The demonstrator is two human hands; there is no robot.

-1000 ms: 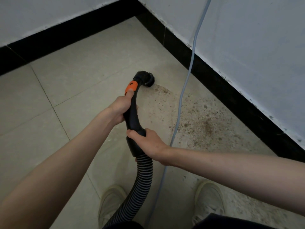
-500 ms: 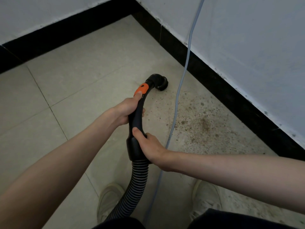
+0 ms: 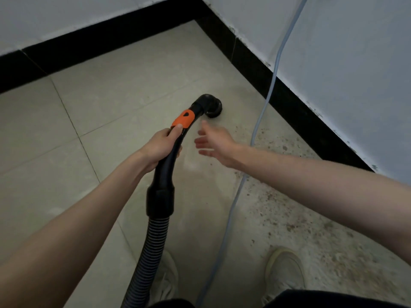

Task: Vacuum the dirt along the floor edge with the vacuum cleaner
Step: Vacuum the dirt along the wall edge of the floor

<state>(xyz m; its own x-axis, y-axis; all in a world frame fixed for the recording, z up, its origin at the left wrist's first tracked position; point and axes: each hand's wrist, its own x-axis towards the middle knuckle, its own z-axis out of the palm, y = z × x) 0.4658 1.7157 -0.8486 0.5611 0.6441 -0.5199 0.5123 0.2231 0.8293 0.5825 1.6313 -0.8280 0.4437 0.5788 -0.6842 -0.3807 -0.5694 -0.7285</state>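
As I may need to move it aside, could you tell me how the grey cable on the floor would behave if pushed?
The grey cable looks floppy: it curves loosely down the wall and across the tiled floor, so it would probably slide and bend sideways rather than resist.

A black curved vacuum handle (image 3: 171, 158) with an orange slider (image 3: 183, 119) is seen running up from a ribbed black hose (image 3: 148, 258) at the lower middle. Its round black nozzle (image 3: 211, 105) is set down on the beige tiled floor (image 3: 111, 103), near the black skirting. Brown dirt (image 3: 295, 210) is scattered over the tiles along the right-hand edge, right of the nozzle and apart from it.
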